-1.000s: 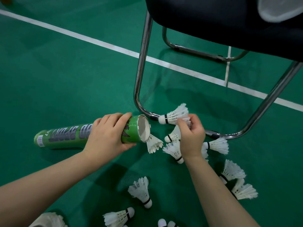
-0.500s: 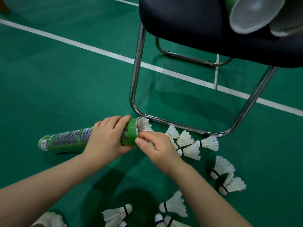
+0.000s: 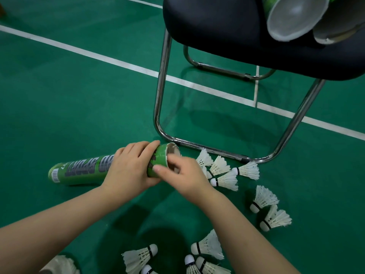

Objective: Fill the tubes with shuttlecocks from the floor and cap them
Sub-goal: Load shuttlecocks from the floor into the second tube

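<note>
Head view: left hand grips tube; right hand at its mouth.

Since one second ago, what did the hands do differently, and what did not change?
The right hand carried a white feather shuttlecock from beside the chrome chair leg leftward to the open mouth of the green cardboard tube; its fingers now reach inside. The left hand keeps gripping the tube, lying on the green floor.

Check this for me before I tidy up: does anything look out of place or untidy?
Yes: loose shuttlecocks lie scattered on the court floor beside the chair frame. Two open tubes lie uncapped on the chair seat.
</note>
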